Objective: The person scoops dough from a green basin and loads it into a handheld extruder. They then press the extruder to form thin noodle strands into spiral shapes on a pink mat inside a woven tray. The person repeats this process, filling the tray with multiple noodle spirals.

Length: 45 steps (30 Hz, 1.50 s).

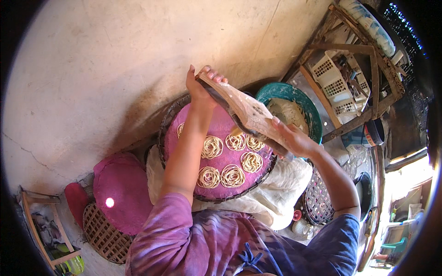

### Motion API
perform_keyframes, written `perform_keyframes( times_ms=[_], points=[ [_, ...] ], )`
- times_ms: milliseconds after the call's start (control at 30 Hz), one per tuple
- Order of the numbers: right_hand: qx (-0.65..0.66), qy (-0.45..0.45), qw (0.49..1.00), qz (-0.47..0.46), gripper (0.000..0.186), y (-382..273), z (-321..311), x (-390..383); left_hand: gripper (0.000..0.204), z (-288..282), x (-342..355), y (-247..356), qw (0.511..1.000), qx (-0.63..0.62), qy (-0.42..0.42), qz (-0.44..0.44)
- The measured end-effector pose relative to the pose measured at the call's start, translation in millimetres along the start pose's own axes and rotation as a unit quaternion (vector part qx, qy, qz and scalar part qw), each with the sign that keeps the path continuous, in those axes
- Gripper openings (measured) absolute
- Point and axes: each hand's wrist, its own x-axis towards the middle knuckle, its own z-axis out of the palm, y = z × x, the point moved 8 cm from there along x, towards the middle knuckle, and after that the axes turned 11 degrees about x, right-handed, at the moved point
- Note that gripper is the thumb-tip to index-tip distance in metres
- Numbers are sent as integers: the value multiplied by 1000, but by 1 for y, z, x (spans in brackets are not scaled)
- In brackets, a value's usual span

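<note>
A thick wooden press-like tool (251, 109) slants across the middle, held up with both hands. My left hand (202, 85) is closed round its far left end, thumb pointing up. At the nearer right end, my right hand (297, 139) grips it. Below, a round woven tray (166, 131) lined with pink cloth (179, 158) carries several coiled nests of pale noodle strands (232, 175). Something pale yellow (236, 131) shows under the tool's middle; I cannot tell whether it is attached. The tool and my left forearm hide part of the tray.
Right of the tray stands a green basin (314, 112) of pale dough. White cloth (290, 188) drapes under the tray. A wall (115, 69) rises beyond. Pink cloth (122, 193) covers a woven tray (106, 237) at left. A wooden rack (373, 83) holds a white basket (338, 92).
</note>
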Motion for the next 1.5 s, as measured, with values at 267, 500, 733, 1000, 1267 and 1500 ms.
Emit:
perform_keyframes(
  times_ms=[267,500,733,1000,1267,1500],
  points=[
    [-31,1,998,55,81,26,-9,-19,51,-31,-12,-40,995,-73,29,-64],
    [427,-130,890,96,93,65,28,21,33,-44,-3,-40,992,-102,-65,-26],
    [505,-287,814,-21,73,96,63,73,35,-51,-9,-24,977,-210,-44,-2],
    [33,-136,972,-190,50,43,33,63,40,-2,8,18,985,-109,-132,10],
    [115,-95,988,37,79,28,-48,42,54,-16,50,-33,997,27,68,-11],
    [1,9,1000,23,78,19,-59,55,50,-36,70,-47,994,24,101,-18]
  ],
)
